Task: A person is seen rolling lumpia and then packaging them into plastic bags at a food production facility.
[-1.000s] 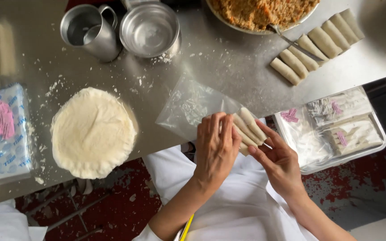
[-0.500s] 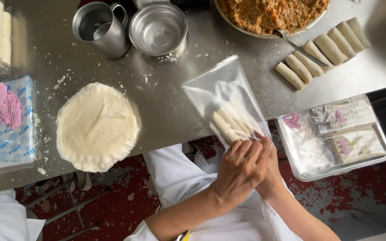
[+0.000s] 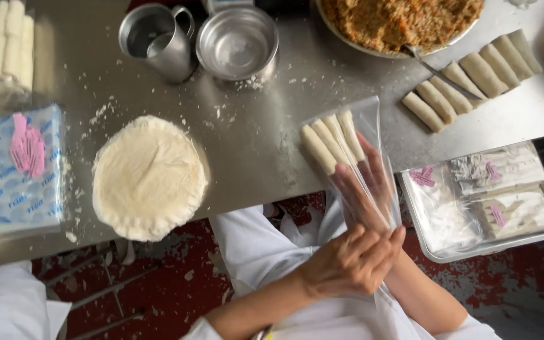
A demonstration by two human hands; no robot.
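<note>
Three rolls (image 3: 333,140) sit at the far end of the clear bag (image 3: 354,157) on the tabletop (image 3: 253,138). The right hand (image 3: 366,182) lies flat inside the bag; the left hand (image 3: 354,258) grips its near mouth. Six rolls (image 3: 473,75) wait unbagged, far right.

Rolls in a bag at the table's (image 3: 253,145) near edge

Lay three rolls (image 3: 332,138) inside a clear bag (image 3: 373,119) at the near edge, right hand (image 3: 363,182) reaching into the bag, left hand (image 3: 354,261) at its mouth. Sat left of these a wrapper stack (image 3: 149,176); behind it, a mug (image 3: 155,41) and bowl (image 3: 237,44). Lined up toward the far right corner, more rolls (image 3: 473,75). Stood off the right edge, a tray (image 3: 539,236).
</note>
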